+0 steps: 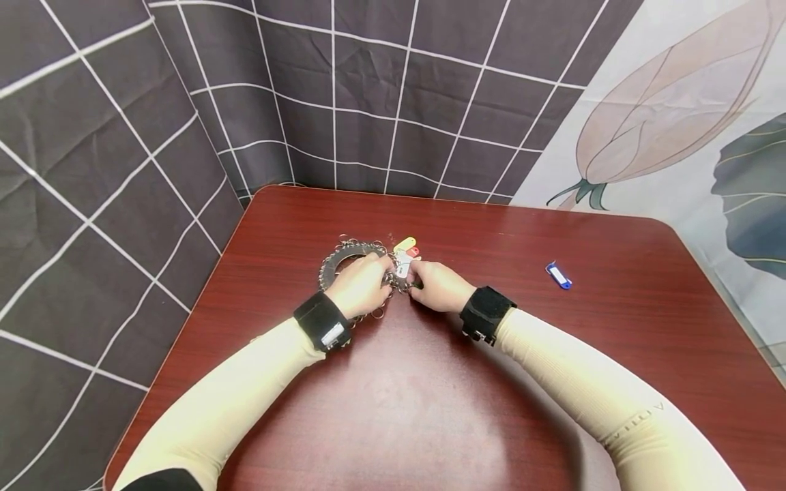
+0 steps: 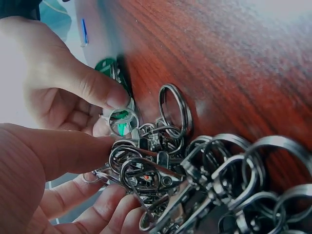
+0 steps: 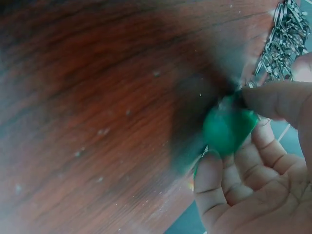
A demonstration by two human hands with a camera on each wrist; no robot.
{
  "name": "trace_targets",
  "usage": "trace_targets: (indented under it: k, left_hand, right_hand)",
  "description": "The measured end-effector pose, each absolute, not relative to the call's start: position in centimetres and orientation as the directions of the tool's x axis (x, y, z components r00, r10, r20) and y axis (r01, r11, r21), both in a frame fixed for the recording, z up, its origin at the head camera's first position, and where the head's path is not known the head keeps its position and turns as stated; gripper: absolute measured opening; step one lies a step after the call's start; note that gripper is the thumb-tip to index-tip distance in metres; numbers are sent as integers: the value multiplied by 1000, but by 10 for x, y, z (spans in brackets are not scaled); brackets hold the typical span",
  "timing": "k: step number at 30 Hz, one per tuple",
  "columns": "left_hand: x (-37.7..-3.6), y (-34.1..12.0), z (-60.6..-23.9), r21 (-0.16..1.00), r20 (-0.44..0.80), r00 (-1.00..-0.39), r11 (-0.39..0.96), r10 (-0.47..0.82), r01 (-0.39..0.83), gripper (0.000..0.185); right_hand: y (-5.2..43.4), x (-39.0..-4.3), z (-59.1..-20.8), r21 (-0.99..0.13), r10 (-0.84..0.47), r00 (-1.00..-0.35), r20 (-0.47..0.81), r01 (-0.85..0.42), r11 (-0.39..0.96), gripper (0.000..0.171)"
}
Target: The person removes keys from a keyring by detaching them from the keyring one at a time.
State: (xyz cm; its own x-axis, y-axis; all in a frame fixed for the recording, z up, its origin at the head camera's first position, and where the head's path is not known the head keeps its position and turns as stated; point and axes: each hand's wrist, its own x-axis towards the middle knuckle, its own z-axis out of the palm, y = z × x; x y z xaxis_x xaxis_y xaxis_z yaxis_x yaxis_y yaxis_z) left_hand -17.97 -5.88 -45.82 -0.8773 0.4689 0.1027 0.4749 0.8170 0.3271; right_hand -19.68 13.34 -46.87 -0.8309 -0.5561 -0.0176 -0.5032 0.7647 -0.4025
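In the head view, a dark ring-shaped band (image 1: 329, 266) hung with metal key rings and swivel clasps lies on the table. My left hand (image 1: 361, 286) is over its right side; the left wrist view shows thumb and fingers gripping a cluster of metal swivel clasps (image 2: 163, 168). Facing it, my right hand (image 1: 443, 286) pinches a green key tag (image 3: 226, 131), blurred in the right wrist view. A small split ring (image 2: 123, 122) shows at the right thumb tip. Just beyond the hands lie a yellow tag (image 1: 405, 244) and a red tag (image 1: 413, 251).
A blue key tag (image 1: 559, 275) with a white label lies apart on the right of the reddish-brown table (image 1: 393, 395). Dark gridded cloth (image 1: 368, 88) hangs behind and to the left, with a floral cloth (image 1: 663, 123) at the right.
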Motion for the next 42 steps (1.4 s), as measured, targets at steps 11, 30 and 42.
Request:
trace_targets:
  k: [11,30,42]
  left_hand:
    - [-176,-54,-453,326,102,-881,822,461,468,25]
    - [-175,-40,-453,369,219,-867,784,448,499,20]
    - [-181,-40,-458,414,265,-879,777,396,475,4]
  right_hand:
    - [143,-194,-465,-408,-557,-827,75,-535,740,6]
    - [148,-190,-451,-596,-460,-872,165,-460,659,10]
    - [145,-191,-456,-597,-472,-872,129,-448,665,12]
